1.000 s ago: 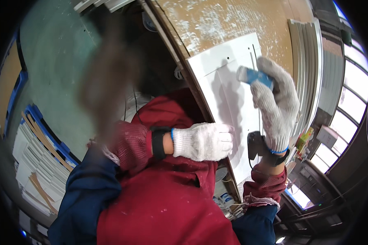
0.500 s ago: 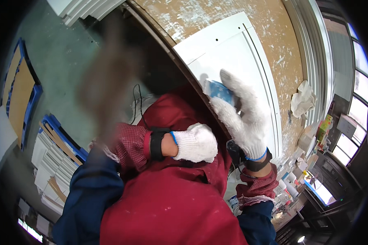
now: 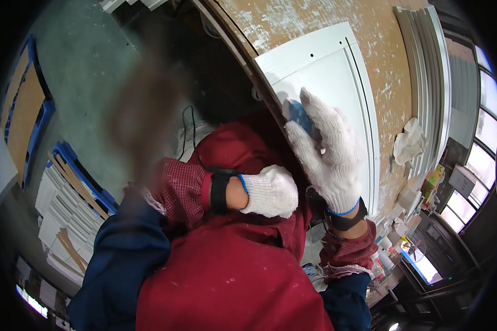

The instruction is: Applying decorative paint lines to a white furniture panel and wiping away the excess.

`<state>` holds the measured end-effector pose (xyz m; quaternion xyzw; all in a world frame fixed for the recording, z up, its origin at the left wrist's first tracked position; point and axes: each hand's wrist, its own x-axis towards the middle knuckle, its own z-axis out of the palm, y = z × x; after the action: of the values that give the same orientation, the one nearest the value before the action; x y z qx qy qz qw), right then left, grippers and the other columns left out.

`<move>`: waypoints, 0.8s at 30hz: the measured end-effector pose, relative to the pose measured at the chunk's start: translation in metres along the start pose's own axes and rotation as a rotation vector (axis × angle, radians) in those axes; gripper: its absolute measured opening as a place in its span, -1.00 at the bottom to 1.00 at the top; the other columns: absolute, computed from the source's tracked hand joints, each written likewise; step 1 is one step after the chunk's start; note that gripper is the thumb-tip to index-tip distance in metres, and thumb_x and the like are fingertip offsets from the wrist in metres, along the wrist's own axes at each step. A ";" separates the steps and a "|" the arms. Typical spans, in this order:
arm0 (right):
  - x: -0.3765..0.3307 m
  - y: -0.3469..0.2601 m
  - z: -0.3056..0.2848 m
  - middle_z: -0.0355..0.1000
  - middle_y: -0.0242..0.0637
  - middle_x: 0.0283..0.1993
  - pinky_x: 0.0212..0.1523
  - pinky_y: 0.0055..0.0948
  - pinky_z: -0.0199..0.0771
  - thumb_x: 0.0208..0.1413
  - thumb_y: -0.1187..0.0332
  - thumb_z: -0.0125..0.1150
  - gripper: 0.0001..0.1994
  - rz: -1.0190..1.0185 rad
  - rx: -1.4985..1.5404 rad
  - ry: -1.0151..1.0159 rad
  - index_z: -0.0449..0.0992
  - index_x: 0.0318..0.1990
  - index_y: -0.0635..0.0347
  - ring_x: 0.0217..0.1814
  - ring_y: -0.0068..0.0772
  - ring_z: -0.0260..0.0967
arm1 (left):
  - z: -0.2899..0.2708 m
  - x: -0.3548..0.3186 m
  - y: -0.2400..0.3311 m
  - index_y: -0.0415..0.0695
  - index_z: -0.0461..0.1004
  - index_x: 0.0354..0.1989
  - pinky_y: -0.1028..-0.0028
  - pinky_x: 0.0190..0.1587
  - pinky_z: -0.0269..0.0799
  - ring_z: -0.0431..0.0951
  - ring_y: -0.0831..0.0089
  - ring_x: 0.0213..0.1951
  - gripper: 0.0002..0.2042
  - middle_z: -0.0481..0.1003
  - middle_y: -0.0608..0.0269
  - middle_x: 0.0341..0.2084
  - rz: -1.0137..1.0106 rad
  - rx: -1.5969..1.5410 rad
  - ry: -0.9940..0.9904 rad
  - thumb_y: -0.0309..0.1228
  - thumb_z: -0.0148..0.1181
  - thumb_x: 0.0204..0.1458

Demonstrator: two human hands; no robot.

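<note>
A white panel (image 3: 292, 71) with a groove and small round holes lies on the workbench. My right hand (image 3: 331, 143), in a white knit glove, rests over its left edge. Its thumb and fingers close around a dusty blue sanding pad (image 3: 299, 114) against the panel; the hand covers much of the pad. My left hand (image 3: 270, 192), also gloved, sits low in front of my red apron (image 3: 221, 276). It is curled like a fist, with the fingertips turned out of sight, so anything inside is hidden.
The tan bench top (image 3: 375, 49) is smeared with white. Long white strips (image 3: 422, 71) are stacked along its far side, near a crumpled cloth (image 3: 410, 140). More white pieces (image 3: 74, 204) stand on the floor at left. A dark blur hangs over the left side.
The panel and bench have shifted rightward in view. My right hand lies flatter over the sanding pad, hiding more of it, and sits nearer the panel's left edge. My left hand remains curled.
</note>
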<state>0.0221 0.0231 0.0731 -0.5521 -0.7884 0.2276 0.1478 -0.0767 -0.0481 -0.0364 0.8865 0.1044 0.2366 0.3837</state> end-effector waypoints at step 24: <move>-0.147 -0.005 -0.025 0.41 -0.21 -0.46 -0.46 -0.32 0.37 -0.15 0.39 0.39 -0.48 0.393 0.028 0.141 0.43 0.05 0.25 -0.46 -0.25 0.40 | -0.076 -0.012 -0.012 -0.08 0.50 -0.52 0.33 -0.30 0.47 0.56 0.26 -0.39 -0.72 0.51 0.22 -0.55 -0.312 0.234 -0.360 -0.13 0.06 0.01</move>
<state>0.0810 -0.1112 0.0997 -0.7079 -0.6497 0.2238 0.1633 -0.1254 0.0032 -0.0042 0.9259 0.1966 -0.0006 0.3226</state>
